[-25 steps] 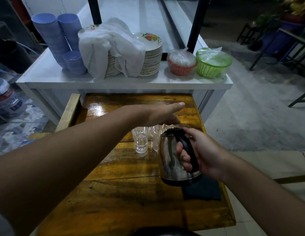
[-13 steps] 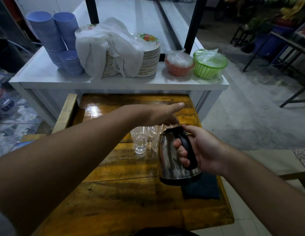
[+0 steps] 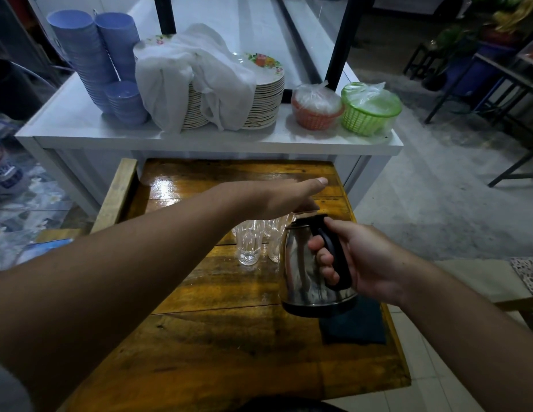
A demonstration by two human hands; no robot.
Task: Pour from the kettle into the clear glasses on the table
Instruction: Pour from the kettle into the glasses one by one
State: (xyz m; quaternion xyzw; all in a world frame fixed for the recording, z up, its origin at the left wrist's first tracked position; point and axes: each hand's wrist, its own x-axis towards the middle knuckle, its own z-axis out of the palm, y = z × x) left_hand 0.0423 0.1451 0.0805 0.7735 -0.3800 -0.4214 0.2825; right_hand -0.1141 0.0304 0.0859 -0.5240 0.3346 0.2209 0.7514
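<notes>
At centre right of the frame, the kettle [image 3: 311,266] is gripped by its black handle in the right hand [image 3: 360,263], fingers curled tight. The left hand [image 3: 277,197] is laid on its lid, thumb stretched out. The glasses [image 3: 250,242] are clustered on the table [image 3: 229,337] just left of it.

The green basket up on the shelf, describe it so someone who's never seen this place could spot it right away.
Look at the white shelf behind the wooden table. At its right end two small plastic-covered baskets sit side by side. The green basket is the outer one, nearest the shelf's right edge; the orange basket is beside it.
</notes>
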